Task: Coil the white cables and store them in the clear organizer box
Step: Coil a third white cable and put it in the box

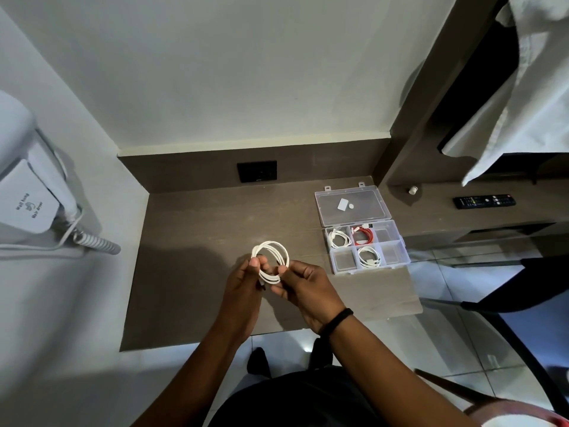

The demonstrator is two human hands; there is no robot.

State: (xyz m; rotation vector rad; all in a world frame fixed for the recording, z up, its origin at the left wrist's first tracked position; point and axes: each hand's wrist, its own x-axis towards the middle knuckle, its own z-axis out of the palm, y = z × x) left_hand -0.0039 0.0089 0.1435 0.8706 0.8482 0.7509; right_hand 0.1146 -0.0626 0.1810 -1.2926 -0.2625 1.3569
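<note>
Item 1: white cable [271, 260], wound into a round coil of several loops, held in the air above the brown desk [197, 241], near its front half. The left hand [243, 282] pinches the coil's left side between thumb and fingertips; the right hand [308, 285] pinches the right side the same way, so both grips are pressed onto the cable. A black band [337, 320] sits on the right wrist.

Item 2: clear organizer box [369, 246], on the desk to the right of the hands, well apart from them. Its lid [352, 206] lies open and flat behind the tray, with two small white pieces resting on it. Tray of six compartments: back left holds a coiled white cable [338, 238]; back middle a coiled red cable [363, 235]; front middle another coiled white cable [369, 256].

Item 3: wall-mounted hair dryer [30, 192], white, at left, with a spiral cord. Label reads "Wall hung Hair dryer".

Item 4: black remote control [484, 201] on the shelf at right; its button markings are too small to read.

Item 5: dark wall socket plate [257, 171] behind the desk.
</note>
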